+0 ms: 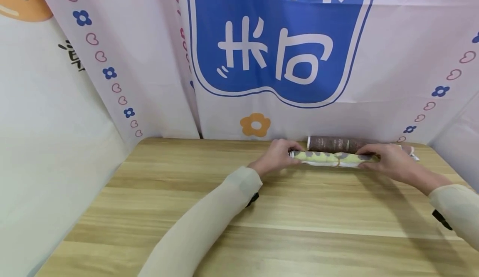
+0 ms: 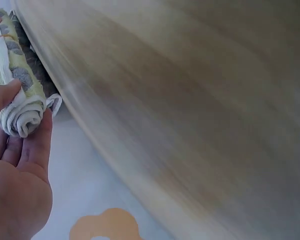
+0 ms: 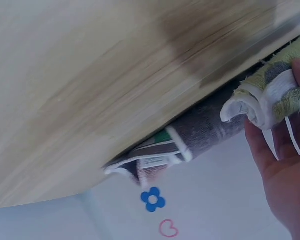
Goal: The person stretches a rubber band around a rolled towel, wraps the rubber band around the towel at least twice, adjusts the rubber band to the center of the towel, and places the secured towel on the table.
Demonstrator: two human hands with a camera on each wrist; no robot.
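A rolled yellow towel [image 1: 322,157] with grey spots lies between my hands, an orange band around its middle. My left hand [image 1: 278,154] grips its left end, thumb on one side and fingers on the other; the coiled white end [image 2: 23,120] shows in the left wrist view. At the other end my right hand [image 1: 389,160] holds the roll, and the right wrist view shows loose white folds [image 3: 247,107] there. Just behind it, a dark brown rolled towel [image 1: 329,144] lies along the table's back edge, partly hidden by the right hand.
The wooden table [image 1: 209,210] ends at a white cloth backdrop [image 1: 224,121] with a blue sign, hearts and flowers. White sheeting [image 1: 48,144] hangs on the left side. The brown roll's right end [image 3: 160,155] has a white label and a green patch.
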